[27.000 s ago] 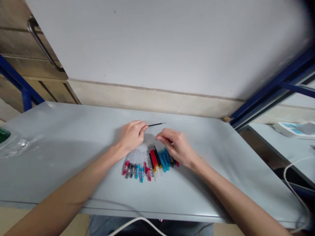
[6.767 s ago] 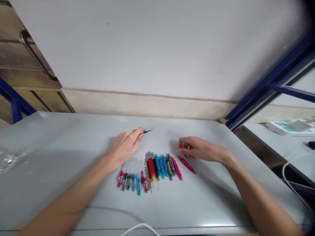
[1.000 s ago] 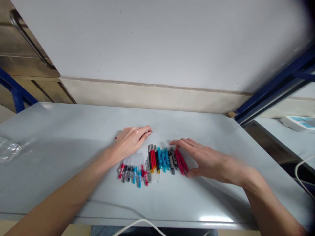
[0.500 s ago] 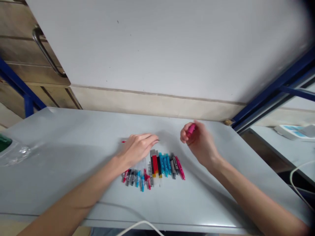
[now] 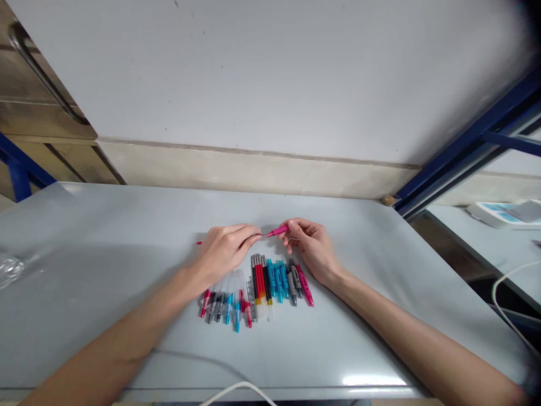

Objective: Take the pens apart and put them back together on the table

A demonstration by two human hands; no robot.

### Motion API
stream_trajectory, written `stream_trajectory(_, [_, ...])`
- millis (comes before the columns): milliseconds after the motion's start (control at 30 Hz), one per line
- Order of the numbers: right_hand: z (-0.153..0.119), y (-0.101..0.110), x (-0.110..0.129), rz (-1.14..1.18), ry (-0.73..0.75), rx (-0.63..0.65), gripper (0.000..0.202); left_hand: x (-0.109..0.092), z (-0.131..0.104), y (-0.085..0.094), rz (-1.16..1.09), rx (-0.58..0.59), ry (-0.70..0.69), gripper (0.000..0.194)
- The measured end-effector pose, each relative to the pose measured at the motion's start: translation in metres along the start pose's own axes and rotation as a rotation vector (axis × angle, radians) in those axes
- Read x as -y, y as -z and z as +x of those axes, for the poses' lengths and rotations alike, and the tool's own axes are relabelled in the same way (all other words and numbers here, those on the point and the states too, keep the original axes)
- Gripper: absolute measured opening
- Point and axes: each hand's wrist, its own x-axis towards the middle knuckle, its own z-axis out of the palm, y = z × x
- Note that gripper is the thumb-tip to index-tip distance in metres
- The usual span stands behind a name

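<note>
My left hand [image 5: 226, 248] is closed round a thin pen part; its dark tip shows at the fingertips and a red end behind the hand. In my right hand [image 5: 308, 245] a pink pen barrel [image 5: 278, 230] is pinched, its narrow end meeting or nearly meeting that tip. Below the hands lie red and black refills [image 5: 260, 279], blue pen barrels [image 5: 279, 280], grey barrels [image 5: 293, 282] and a pink barrel [image 5: 305, 286]. Clear pen parts with coloured ends [image 5: 228, 307] lie under my left wrist.
The grey table [image 5: 127, 316] backs onto a wall [image 5: 262, 84]. Crumpled clear plastic [image 5: 10, 269] lies at the left edge. A white cable [image 5: 239, 385] loops at the front edge. Blue metal posts [image 5: 456, 146] rise at the right, beside a white device [image 5: 502, 215].
My right hand has moved left with the pink barrel, bringing it to the tip in my left hand. The view has shifted slightly, and less of the clear plastic shows at the left.
</note>
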Motion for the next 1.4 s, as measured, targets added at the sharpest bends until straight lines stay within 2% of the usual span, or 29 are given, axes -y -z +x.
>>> stream_trajectory(333, [-0.005,-0.002,0.003,-0.099,0.010,-0.040,0.032,0.001,0.001,0.003,-0.010,0.012,0.019,0.025])
stream_trajectory(567, [-0.006,-0.001,0.006,-0.252,0.134,-0.059,0.017,0.003,0.000,0.002,0.005,0.033,0.019,0.025])
stream_trajectory(733, [-0.012,-0.003,0.015,-0.468,0.299,-0.028,0.014,0.000,0.001,0.005,0.061,0.063,-0.004,0.026])
stream_trajectory(833, [-0.015,-0.006,0.019,-0.528,0.280,0.023,0.020,-0.002,0.001,0.006,0.097,0.083,0.022,0.026])
stream_trajectory(967, [-0.015,-0.008,0.019,-0.474,0.211,0.025,0.026,-0.008,0.001,0.003,0.125,0.115,0.025,0.035])
stream_trajectory(1067, [-0.016,-0.012,0.018,-0.469,0.297,0.064,0.014,-0.015,0.000,-0.001,0.065,0.128,-0.031,0.037])
stream_trajectory(1167, [-0.019,-0.014,0.017,-0.530,0.385,0.098,0.019,-0.021,0.000,-0.004,0.003,0.174,-0.092,0.051])
stream_trajectory(1267, [-0.022,-0.014,0.016,-0.571,0.401,0.074,0.018,-0.019,-0.001,-0.002,0.006,0.168,-0.108,0.062])
stream_trajectory(1333, [-0.022,-0.012,0.017,-0.576,0.383,0.062,0.016,-0.013,-0.001,0.001,0.050,0.118,-0.112,0.057])
stream_trajectory(1400, [-0.021,-0.011,0.017,-0.565,0.363,0.051,0.014,-0.006,0.000,0.004,0.135,0.071,-0.110,0.042])
